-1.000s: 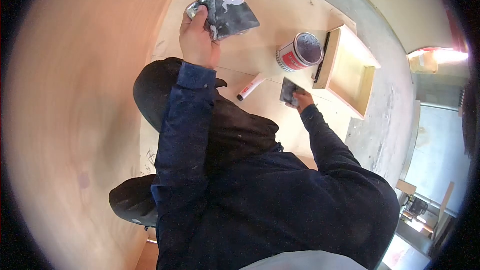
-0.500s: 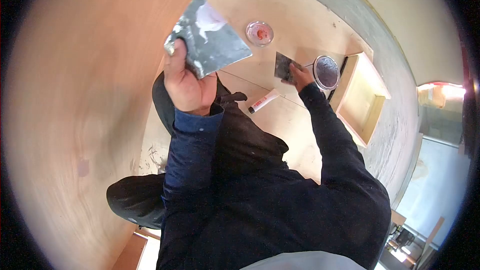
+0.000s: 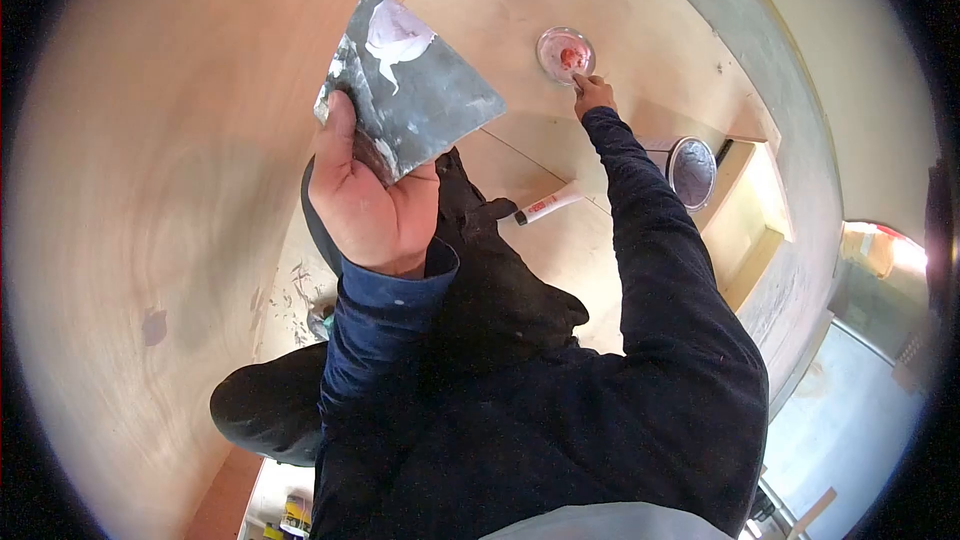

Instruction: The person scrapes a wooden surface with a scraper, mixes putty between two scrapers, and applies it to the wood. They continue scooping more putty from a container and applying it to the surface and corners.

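Note:
A square grey metal plate (image 3: 430, 95), smeared with pale pinkish-white paste (image 3: 398, 32), is held up at the upper left by my left hand (image 3: 365, 190), thumb over its face. My right hand (image 3: 594, 95) reaches to the near rim of a round clear dish (image 3: 553, 43) that has red paste (image 3: 571, 59) in it. Its fingers are closed together; what they hold, if anything, is hidden. The dark spreader is not visible now.
Below the dish lies a white tube (image 3: 552, 202) with a black cap. A round tin (image 3: 692, 175) stands beside an open wooden box (image 3: 745, 230) at right. A wooden panel (image 3: 150, 190) rises at left; my bent legs are below.
My right hand has moved from beside the tin up and left to the dish, and the dark spreader has gone from view. My left hand still holds the plate. The view has shifted.

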Motion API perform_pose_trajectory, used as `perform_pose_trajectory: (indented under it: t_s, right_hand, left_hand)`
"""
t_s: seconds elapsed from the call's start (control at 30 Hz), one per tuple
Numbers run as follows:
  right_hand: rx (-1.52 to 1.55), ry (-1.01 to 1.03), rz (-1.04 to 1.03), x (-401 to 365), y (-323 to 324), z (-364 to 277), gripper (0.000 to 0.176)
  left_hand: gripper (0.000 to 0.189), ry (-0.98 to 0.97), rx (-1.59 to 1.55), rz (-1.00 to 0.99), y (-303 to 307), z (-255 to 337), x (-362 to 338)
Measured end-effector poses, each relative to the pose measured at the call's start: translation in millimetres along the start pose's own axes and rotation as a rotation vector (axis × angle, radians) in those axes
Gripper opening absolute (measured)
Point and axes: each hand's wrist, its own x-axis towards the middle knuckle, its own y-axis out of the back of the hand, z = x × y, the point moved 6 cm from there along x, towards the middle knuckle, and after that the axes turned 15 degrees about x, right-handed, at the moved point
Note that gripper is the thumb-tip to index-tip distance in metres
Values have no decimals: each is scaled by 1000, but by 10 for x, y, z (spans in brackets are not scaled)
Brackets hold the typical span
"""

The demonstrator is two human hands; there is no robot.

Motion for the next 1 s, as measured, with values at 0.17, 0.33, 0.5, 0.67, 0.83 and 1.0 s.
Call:
perform_pose_trajectory:
  t_s: [0.17,0.33,0.5,0.67,0.83,1.0]
  right_hand:
    - [-64,-47,-42,84,-44,-81,32]
    - [-81,-83,-45,176,-109,-72,33]
    - [-119,-120,-95,302,-235,-14,37]
    - [-169,-61,-172,420,-374,112,37]
    - [732,-391,-293,408,-46,92,35]
    - [1726,-135,-332,-217,799,-914,44]
  left_hand:
    - [29,9,-39,21,77,32,51]
    - [29,43,-51,70,44,38,80]
    - [31,44,-47,99,65,33,94]
    - [29,27,-7,73,19,-4,40]
    - [27,-27,140,52,12,-1,14]
    - [28,-91,478,-35,-143,13,-80]
